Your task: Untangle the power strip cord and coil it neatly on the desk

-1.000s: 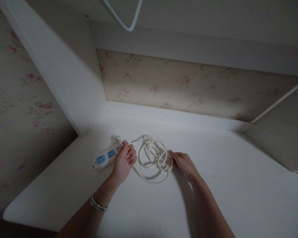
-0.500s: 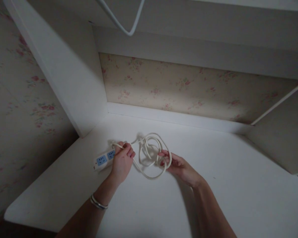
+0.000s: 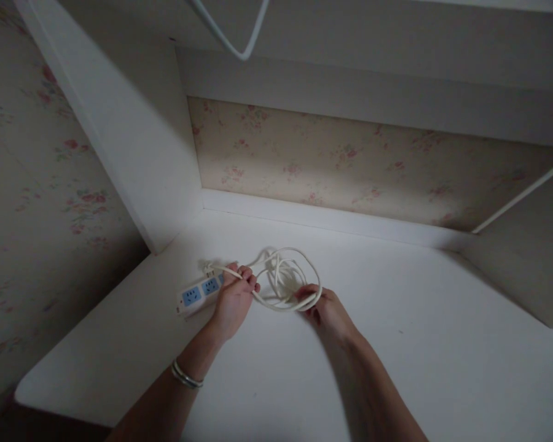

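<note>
A white cable (image 3: 318, 270) lies in loose loops between my two hands. My left hand (image 3: 237, 298) is closed on the cable near the power strip, its fingers pinched round one strand. The white power strip (image 3: 198, 296) with blue sockets rests on the desk, partly hidden behind my left hand. At the right side of the loops, my right hand (image 3: 325, 308) grips the cable between thumb and fingers. The cable's plug end (image 3: 207, 267) is at the strip's far edge, left of my left hand.
The white desk (image 3: 419, 368) has a raised back edge (image 3: 341, 221). A white side panel (image 3: 133, 135) stands at the left, with a shelf (image 3: 373, 92) above. A bent white rod (image 3: 244, 55) hangs at the top.
The loops have drawn closer together, and my right hand has closed on their near right side. My left hand has shifted slightly right, uncovering more of the power strip.
</note>
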### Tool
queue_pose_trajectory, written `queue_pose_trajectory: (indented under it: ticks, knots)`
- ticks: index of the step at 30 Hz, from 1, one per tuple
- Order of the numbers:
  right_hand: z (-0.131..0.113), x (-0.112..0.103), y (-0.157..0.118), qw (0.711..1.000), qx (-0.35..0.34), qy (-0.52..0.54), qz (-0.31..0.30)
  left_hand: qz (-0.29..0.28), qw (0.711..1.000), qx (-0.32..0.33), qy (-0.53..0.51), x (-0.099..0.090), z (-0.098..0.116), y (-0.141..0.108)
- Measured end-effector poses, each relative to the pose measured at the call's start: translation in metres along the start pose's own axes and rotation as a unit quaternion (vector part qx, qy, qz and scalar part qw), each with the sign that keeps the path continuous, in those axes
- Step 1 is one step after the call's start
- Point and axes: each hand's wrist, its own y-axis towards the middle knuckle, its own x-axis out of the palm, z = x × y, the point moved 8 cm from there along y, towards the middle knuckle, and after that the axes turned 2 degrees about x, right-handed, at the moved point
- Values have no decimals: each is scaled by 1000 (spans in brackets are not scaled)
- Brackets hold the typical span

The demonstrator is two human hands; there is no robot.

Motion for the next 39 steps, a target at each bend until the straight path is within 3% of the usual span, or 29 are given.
queue_pose_trajectory:
  ticks: [3, 7, 15, 20, 23, 26, 30, 36, 39]
  knots:
    - [4, -10, 4, 997, 10, 10, 70, -33, 997, -8, 68, 2, -5, -1]
    - [5, -10, 6, 996, 9, 44, 82, -40, 984, 2, 176, -3, -9, 0]
    - [-38, -3, -12, 982, -173, -28, 65, 32, 978, 61, 197, -16, 0, 7]
    - [-64, 11, -31, 932, -264, -228, 100, 13, 982, 24, 188, -13, -11, 7]
    - [-65, 20, -37, 886, -253, -367, 127, 4, 978, -14, 210, -12, -20, 4]
    - [-60, 34, -39, 867, -244, -425, 89, -10, 966, -38, 254, -11, -27, 1]
    - [-54, 52, -40, 885, -254, -390, 19, -49, 953, -64, 293, -8, -33, -2]
    - [-64, 56, -40, 929, -270, -252, -2, -118, 933, -71, 333, 1, -42, -5]
    - [-68, 54, -38, 956, -242, -165, -19, -158, 912, -58, 375, 13, -44, -12]
